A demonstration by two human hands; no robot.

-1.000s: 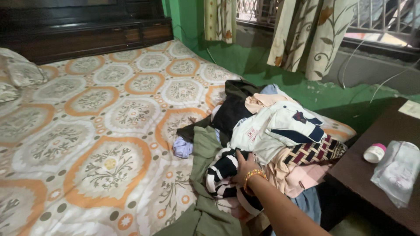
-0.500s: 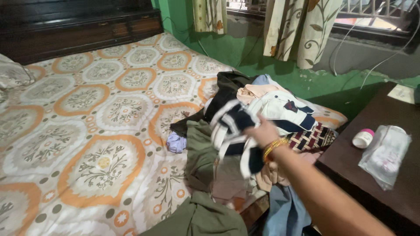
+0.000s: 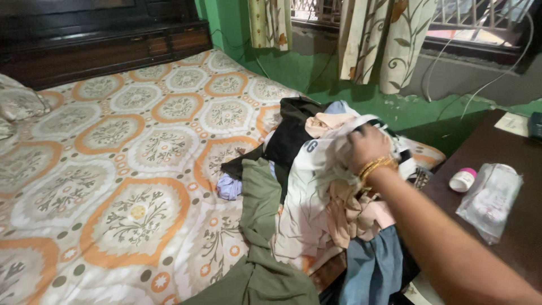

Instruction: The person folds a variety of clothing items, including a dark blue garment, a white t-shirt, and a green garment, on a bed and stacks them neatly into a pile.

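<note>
My right hand [image 3: 366, 148], with gold bangles at the wrist, is closed on a bunched white garment [image 3: 307, 181] at the top of a heap of clothes [image 3: 350, 217] on the bed's right edge. The white cloth hangs down from my fist over peach and pink pieces. A black garment [image 3: 288, 141] lies just left of my hand. Further down are an olive green cloth [image 3: 259, 203] and a blue cloth [image 3: 372, 265]. My left hand is not in view.
The bed has an orange and grey patterned sheet [image 3: 130, 158], a pillow [image 3: 22, 104] at far left and a dark headboard [image 3: 101, 39]. A small lilac cloth [image 3: 228, 186] lies by the heap. A dark side table [image 3: 485, 141] at right holds a pink-lidded jar [image 3: 463, 179] and a plastic bag [image 3: 488, 197].
My right hand lifted a black-and-white striped garment off the heap's front, then moved up and right to the top. It now grips the white garment, and the striped one is out of sight.
</note>
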